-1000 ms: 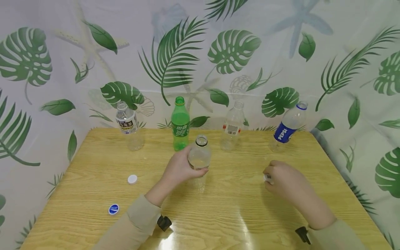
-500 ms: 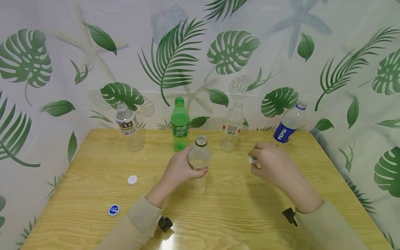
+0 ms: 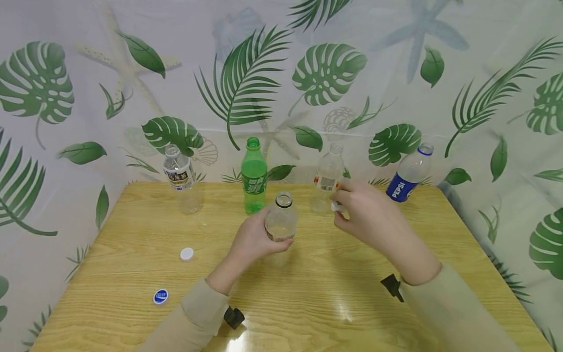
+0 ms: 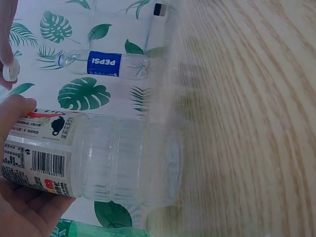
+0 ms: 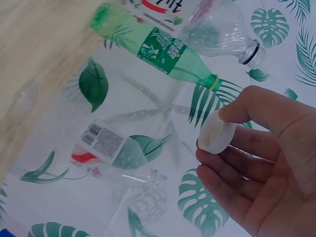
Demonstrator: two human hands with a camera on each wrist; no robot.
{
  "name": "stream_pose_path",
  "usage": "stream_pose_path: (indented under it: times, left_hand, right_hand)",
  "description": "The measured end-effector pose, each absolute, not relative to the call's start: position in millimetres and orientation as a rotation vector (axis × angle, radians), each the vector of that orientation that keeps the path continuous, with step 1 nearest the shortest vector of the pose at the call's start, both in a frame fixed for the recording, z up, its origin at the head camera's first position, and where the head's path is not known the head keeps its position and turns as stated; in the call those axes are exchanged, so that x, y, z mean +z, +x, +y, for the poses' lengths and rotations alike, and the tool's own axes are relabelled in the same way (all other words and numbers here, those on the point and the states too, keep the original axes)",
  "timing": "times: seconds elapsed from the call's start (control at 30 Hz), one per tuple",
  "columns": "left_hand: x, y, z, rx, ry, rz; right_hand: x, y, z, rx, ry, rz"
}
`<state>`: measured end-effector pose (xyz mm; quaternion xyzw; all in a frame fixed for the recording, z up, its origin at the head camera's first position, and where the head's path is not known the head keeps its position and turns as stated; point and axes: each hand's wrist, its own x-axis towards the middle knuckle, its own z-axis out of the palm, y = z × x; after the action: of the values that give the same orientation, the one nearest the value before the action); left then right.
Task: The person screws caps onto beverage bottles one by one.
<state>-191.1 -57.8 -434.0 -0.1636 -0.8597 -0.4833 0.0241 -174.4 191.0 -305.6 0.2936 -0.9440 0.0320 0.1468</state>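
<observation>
With fingers and thumb round its labelled middle, my left hand (image 3: pixel 250 234) holds a clear plastic bottle (image 3: pixel 281 221) upright on the table. Its mouth is uncapped, with a black ring at the neck; a barcode label (image 4: pixel 39 153) shows in the left wrist view. My right hand (image 3: pixel 371 212) pinches a white bottle cap (image 5: pixel 217 134) between thumb and fingers, its hollow side visible in the right wrist view. That hand is right of the held bottle, apart from it, and in front of a clear bottle with a red-and-white label (image 3: pixel 326 183).
Along the back stand an uncapped dark-labelled clear bottle (image 3: pixel 179 176), a green bottle (image 3: pixel 253 178) and a Pepsi bottle (image 3: pixel 399 188). A white cap (image 3: pixel 186 254) and a blue cap (image 3: pixel 160 296) lie on the left of the wooden table (image 3: pixel 308 303). A leaf-patterned sheet hangs behind.
My right hand has moved leftward and away from me with the white bottle cap, closer to the held bottle. The left hand and its bottle have stayed in place.
</observation>
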Motion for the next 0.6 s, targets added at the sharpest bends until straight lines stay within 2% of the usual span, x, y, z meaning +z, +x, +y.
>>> stream_pose_path:
  times: [0.6]
  left_hand:
    - [-432.1,-189.3,-57.1,-1.504,-0.496,-2.670]
  right_hand:
    - [-282.8,-182.9,144.4,0.147,1.008,-2.526]
